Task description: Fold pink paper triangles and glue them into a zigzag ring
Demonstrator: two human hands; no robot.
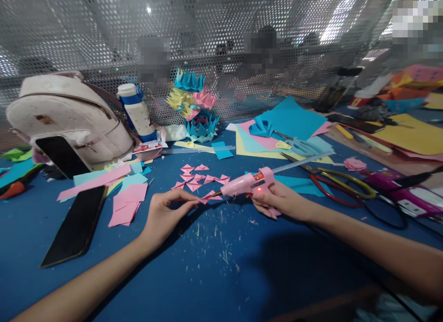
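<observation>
My right hand [273,199] is wrapped round the handle of a pink hot glue gun [242,183], which has a red light glowing on its side. A clear glue stick [301,163] sticks out of the back of the gun. My left hand [169,213] pinches the left end of a small folded pink paper piece [210,197] between thumb and fingers. The gun's nozzle points left and meets this piece, or hovers just over it. Just behind, several similar folded pink pieces [194,185] lie on the blue table [207,276].
Two phones, one flat [76,227] and one leaning [62,156] on a white backpack [65,110], lie left beside pink paper squares [128,204]. Paper flowers [194,105] and a bottle [136,112] stand behind. Scissors [342,188] and coloured sheets [290,119] lie right.
</observation>
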